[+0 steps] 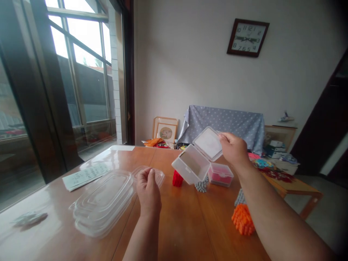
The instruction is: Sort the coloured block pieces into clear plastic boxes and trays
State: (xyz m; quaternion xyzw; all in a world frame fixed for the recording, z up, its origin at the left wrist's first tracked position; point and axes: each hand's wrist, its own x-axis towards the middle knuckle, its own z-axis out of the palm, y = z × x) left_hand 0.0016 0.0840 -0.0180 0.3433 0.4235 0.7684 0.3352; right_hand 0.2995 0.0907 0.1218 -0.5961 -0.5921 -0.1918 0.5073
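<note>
My right hand (232, 148) pinches the raised lid of a small clear plastic box (194, 165), which hangs tilted and open above the table. A brownish piece shows inside it. My left hand (148, 188) is closed near the clear lids, its fingertips pressed together; what they hold, if anything, is too small to make out. Behind and below the open box are a red beaded block (177, 178) and a grey beaded piece (201, 185). A closed clear box with pink contents (220, 175) stands to their right.
Stacked clear lids (104, 199) and paper sheets (85, 175) lie on the wooden table (179, 224) at left. An orange beaded block (243, 219) and a grey one (240, 198) are beside my right forearm.
</note>
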